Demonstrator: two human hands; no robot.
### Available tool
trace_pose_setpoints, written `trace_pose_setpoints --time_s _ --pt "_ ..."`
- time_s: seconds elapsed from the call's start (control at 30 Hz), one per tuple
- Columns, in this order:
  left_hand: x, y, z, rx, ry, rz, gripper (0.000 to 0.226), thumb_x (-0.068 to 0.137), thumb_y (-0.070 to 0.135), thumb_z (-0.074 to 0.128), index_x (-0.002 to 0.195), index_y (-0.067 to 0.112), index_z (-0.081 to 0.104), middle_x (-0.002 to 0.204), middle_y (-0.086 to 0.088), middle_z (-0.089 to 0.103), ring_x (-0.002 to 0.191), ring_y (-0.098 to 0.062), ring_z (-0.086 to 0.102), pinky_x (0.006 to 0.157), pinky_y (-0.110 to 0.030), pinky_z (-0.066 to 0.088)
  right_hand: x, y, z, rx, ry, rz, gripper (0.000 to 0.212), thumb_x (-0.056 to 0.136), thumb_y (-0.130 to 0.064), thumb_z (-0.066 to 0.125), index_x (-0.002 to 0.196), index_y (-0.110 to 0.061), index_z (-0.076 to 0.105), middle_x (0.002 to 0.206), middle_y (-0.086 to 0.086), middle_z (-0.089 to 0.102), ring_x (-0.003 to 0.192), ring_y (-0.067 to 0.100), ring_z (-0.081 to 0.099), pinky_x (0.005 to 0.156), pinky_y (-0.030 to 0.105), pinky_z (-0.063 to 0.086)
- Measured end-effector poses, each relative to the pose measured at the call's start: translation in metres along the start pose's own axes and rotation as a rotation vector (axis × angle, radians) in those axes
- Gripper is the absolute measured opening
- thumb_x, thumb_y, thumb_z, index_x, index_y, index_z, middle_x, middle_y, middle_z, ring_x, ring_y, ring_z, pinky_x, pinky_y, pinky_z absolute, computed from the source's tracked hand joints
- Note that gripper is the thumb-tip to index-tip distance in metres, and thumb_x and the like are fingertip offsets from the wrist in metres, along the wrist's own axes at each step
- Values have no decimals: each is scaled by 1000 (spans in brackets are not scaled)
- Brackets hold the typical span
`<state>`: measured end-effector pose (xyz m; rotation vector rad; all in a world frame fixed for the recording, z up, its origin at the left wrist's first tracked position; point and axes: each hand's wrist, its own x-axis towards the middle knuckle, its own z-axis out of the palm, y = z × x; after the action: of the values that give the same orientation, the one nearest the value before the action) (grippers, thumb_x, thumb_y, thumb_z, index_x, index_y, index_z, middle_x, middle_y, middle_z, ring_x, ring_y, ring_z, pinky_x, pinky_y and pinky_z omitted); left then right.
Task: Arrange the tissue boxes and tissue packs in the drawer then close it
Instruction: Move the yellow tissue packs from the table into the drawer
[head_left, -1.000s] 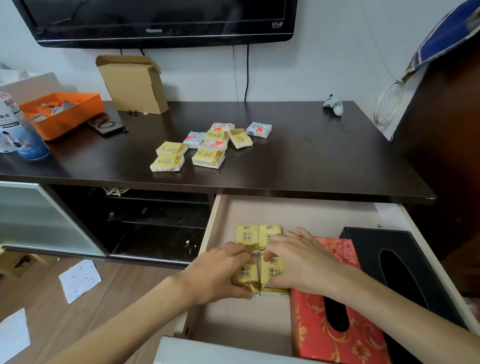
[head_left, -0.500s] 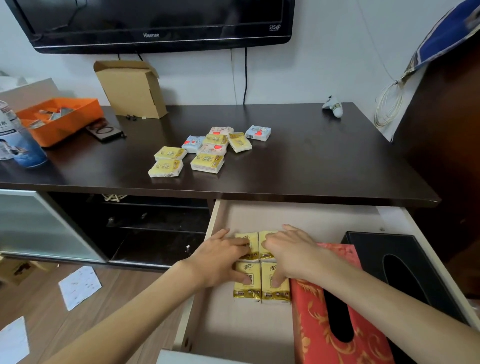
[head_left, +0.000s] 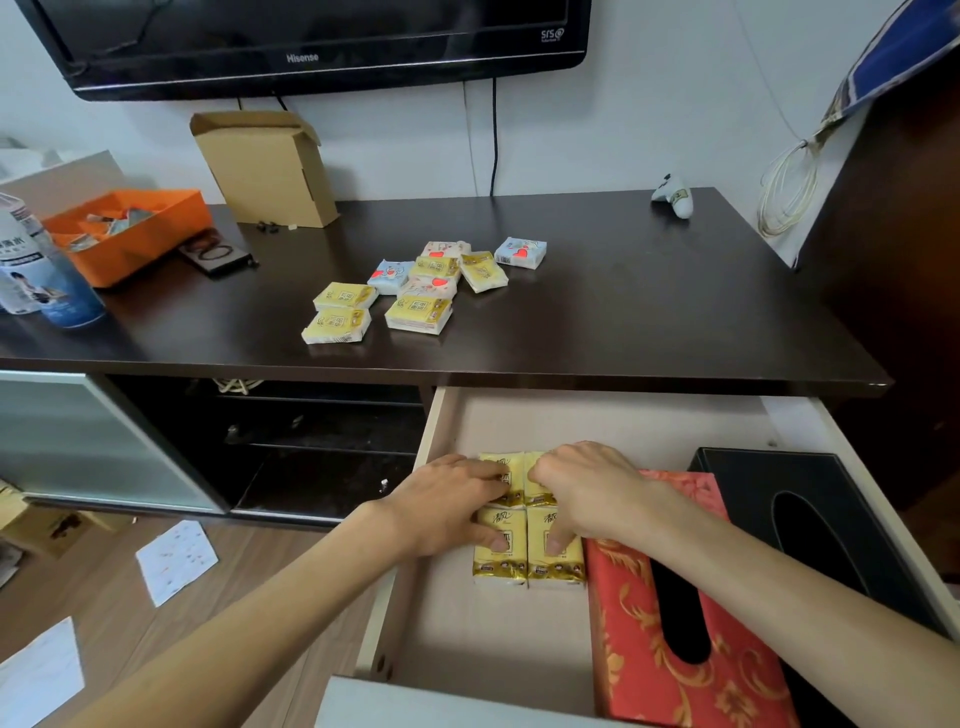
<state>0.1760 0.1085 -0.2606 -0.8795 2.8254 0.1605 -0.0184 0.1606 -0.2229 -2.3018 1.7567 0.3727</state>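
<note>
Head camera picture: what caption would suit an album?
Both hands, left and right, press yellow tissue packs beside a red patterned tissue box in the open drawer.

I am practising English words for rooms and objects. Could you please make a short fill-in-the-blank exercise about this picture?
1. Both hands, left hand and right hand, rest on the yellow tissue packs inside the open ____.
2. The red tissue box lies between the yellow packs and the ____ tissue box.
3. More tissue packs wait on the dark ____ above.
4. The orange tray stands beside a ____ box.

Missing words: drawer; black; tabletop; cardboard
</note>
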Motion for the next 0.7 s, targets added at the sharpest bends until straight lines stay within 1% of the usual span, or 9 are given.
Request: trace_pose_setpoints --time_s 0.07,0.13,0.17,0.23,0.3,0.4,0.47,0.53,0.7 --pt "-1 0 -5 10 18 -4 67 85 67 59 136 24 57 148 2 45 139 -20 37 116 -40 20 2 0 -6 -19 -16 -22 56 67 -51 90 101 -18 61 96 -4 50 98 24 56 74 36 38" --pt "-1 4 -8 48 32 -19 67 82 69 59 133 26 59 144 4 45 142 -17 29 119 -47 12 5 1 -13 2 -54 -16 66 71 -53 87 120 -16 63 113 0 55 110 25 55 79 37 41" --pt "-1 5 -11 74 55 -33 67 81 70 58 132 26 60 142 5 45 142 -16 28 120 -50 8 7 2 -19 19 -47 -13 65 73 -53 85 122 -17 63 117 1 57 112 26 56 80 37 43" --pt "-5 8 -17 96 128 -74 68 79 73 55 129 27 62 137 7 49 136 -14 35 120 -47 12 10 7 -30 55 26 -14 53 79 -54 78 118 -20 66 117 1 62 111 26 60 80 38 46" --pt "-13 6 -27 26 230 -126 64 81 74 51 123 27 63 126 10 56 122 -12 49 114 -37 26 14 14 -44 116 144 -8 40 83 -52 70 117 -30 68 113 -7 68 107 22 64 80 35 47" --pt "-32 -12 -46 -108 404 -196 47 90 65 45 114 30 66 110 14 61 104 -9 57 93 -29 45 26 20 -68 291 308 -10 22 85 -49 63 101 -37 73 93 -20 72 89 7 67 77 31 50" --pt "-44 -35 -60 -152 500 -281 37 93 57 45 113 33 65 110 18 60 104 -3 56 82 -22 48 43 19 -84 409 409 -57 13 87 -45 65 94 -38 73 87 -22 70 83 0 65 77 33 54" --pt "-50 -65 -74 -188 588 -391 33 94 51 50 119 34 63 119 20 58 110 0 54 82 -17 45 66 13 -97 478 486 -112 15 91 -41 66 105 -39 71 102 -21 67 94 0 63 81 32 54" --pt "-40 -128 -97 -190 594 -697 46 94 42 53 137 24 55 142 7 49 126 -17 47 89 -38 48 129 -13 -114 460 523 -146 55 97 -33 65 149 -27 49 156 -7 44 140 15 42 108 41 46"
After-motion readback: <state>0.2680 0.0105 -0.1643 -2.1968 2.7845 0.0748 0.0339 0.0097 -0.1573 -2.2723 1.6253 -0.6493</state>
